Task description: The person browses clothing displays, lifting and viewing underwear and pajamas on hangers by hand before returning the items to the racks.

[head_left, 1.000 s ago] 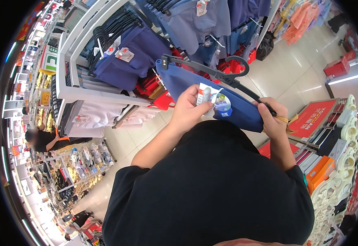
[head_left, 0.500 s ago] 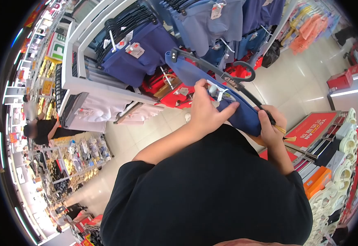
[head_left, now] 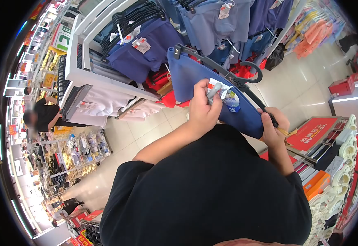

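Note:
A blue garment (head_left: 191, 76) hangs from a black hanger (head_left: 216, 65), tilted down to the right in front of my body. My right hand (head_left: 275, 125) grips the hanger's clipped right end and the garment's edge there. Near the garment's middle, my left hand (head_left: 205, 106) has its fingers closed on a grey security tag (head_left: 213, 92). Beside those fingers are a white and red price tag (head_left: 212, 84) and a round blue and white label (head_left: 231, 102). The hanger's hook (head_left: 255, 74) points up and away.
A white rack (head_left: 105, 80) with blue garments (head_left: 144, 49) stands ahead, pale garments (head_left: 101, 104) at its side. A red sign (head_left: 313, 133) and light-coloured shoes (head_left: 343, 176) are at the right. A person in black (head_left: 45, 115) is at far left.
My left hand was spread over the label half a second ago; its fingers have now closed on the grey tag. The garment has turned to show more of its front.

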Action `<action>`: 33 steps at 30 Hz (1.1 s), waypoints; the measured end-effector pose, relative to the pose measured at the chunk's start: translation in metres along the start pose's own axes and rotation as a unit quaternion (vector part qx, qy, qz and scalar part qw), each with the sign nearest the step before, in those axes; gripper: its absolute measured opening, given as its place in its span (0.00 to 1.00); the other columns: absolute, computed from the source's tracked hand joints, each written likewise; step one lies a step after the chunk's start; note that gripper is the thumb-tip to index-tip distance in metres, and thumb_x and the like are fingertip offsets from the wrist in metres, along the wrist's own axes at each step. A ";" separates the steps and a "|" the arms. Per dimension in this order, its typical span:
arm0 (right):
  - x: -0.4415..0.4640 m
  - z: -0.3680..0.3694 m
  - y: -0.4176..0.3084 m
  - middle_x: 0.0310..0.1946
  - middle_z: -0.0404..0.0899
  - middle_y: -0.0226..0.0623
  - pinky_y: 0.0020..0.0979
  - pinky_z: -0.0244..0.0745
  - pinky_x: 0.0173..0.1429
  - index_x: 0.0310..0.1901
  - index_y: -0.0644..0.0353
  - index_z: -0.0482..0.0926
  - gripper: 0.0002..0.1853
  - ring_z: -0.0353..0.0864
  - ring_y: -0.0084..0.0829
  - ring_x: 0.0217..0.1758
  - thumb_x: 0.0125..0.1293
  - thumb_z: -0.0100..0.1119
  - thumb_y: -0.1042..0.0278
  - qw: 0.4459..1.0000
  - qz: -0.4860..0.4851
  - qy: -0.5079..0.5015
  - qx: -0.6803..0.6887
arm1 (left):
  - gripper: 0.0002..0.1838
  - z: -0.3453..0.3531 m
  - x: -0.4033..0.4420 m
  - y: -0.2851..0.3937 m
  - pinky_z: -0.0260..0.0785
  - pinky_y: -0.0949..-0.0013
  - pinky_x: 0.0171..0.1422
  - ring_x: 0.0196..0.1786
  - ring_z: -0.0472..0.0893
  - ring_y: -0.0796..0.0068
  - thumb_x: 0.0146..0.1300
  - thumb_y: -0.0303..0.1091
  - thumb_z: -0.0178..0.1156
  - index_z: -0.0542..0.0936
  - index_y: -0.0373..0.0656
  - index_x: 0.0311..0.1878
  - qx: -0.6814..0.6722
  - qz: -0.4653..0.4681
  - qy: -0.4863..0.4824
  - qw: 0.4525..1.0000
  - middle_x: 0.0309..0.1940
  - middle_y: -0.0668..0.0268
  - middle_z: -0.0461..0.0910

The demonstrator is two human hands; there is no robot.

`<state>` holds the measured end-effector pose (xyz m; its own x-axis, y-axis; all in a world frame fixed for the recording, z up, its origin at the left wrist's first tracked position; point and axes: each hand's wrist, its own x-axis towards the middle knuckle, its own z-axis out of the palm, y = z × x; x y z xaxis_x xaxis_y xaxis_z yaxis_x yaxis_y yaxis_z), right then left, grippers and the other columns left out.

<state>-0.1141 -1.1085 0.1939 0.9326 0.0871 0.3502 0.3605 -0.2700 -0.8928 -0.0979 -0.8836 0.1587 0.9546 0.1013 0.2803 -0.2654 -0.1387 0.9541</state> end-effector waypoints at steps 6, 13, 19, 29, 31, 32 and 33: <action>-0.001 0.001 -0.001 0.29 0.84 0.41 0.26 0.75 0.37 0.39 0.67 0.84 0.09 0.83 0.27 0.29 0.68 0.60 0.70 1.000 -0.007 0.000 -0.002 | 0.38 -0.003 -0.002 0.011 0.73 0.62 0.51 0.45 0.81 0.59 0.59 0.36 0.68 0.58 0.28 0.64 0.051 0.017 -0.025 0.998 0.46 0.50 0.77; -0.005 0.006 -0.004 0.30 0.84 0.41 0.26 0.75 0.37 0.39 0.67 0.83 0.09 0.83 0.28 0.29 0.68 0.60 0.70 0.999 -0.008 0.004 -0.035 | 0.54 0.007 0.003 0.021 0.69 0.59 0.63 0.56 0.79 0.50 0.51 0.39 0.75 0.48 0.22 0.68 0.264 0.044 -0.037 0.963 0.55 0.41 0.73; -0.004 0.005 -0.002 0.31 0.84 0.42 0.26 0.75 0.38 0.39 0.68 0.83 0.09 0.83 0.28 0.30 0.69 0.59 0.70 1.000 -0.004 0.015 -0.014 | 0.45 0.012 0.004 0.002 0.67 0.58 0.62 0.57 0.76 0.50 0.53 0.34 0.72 0.54 0.26 0.65 0.128 0.068 0.004 0.989 0.56 0.43 0.70; 0.000 0.005 0.004 0.30 0.84 0.42 0.25 0.75 0.38 0.39 0.68 0.83 0.08 0.83 0.28 0.29 0.68 0.59 0.72 1.000 -0.002 0.024 -0.010 | 0.15 -0.003 0.000 -0.025 0.64 0.63 0.65 0.59 0.74 0.62 0.67 0.20 0.57 0.68 0.35 0.54 -0.050 0.100 0.006 0.994 0.56 0.52 0.71; 0.001 0.006 0.005 0.29 0.84 0.42 0.25 0.75 0.38 0.38 0.68 0.83 0.08 0.83 0.28 0.29 0.68 0.59 0.72 1.000 -0.006 0.018 -0.010 | 0.13 -0.002 0.002 -0.021 0.66 0.65 0.64 0.57 0.75 0.65 0.67 0.19 0.56 0.69 0.36 0.53 -0.083 0.083 0.006 0.993 0.55 0.53 0.71; 0.002 0.006 0.006 0.29 0.84 0.42 0.25 0.75 0.38 0.38 0.68 0.83 0.07 0.83 0.28 0.29 0.68 0.59 0.72 1.000 -0.003 0.014 -0.011 | 0.13 -0.002 0.004 -0.018 0.66 0.66 0.63 0.56 0.76 0.66 0.67 0.19 0.56 0.69 0.36 0.53 -0.104 0.074 0.004 0.992 0.55 0.54 0.72; 0.003 0.006 0.006 0.29 0.84 0.41 0.25 0.75 0.37 0.39 0.67 0.83 0.07 0.83 0.27 0.28 0.68 0.59 0.72 1.000 0.000 0.010 -0.011 | 0.12 -0.002 0.005 -0.016 0.67 0.67 0.62 0.55 0.76 0.67 0.67 0.18 0.57 0.69 0.37 0.52 -0.124 0.065 0.003 0.990 0.54 0.55 0.72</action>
<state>-0.1089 -1.1043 0.1879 0.9320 0.0689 0.3558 0.3599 -0.2906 -0.8866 -0.0895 -0.8790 0.1449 0.9097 0.1042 0.4021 -0.4115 0.0951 0.9064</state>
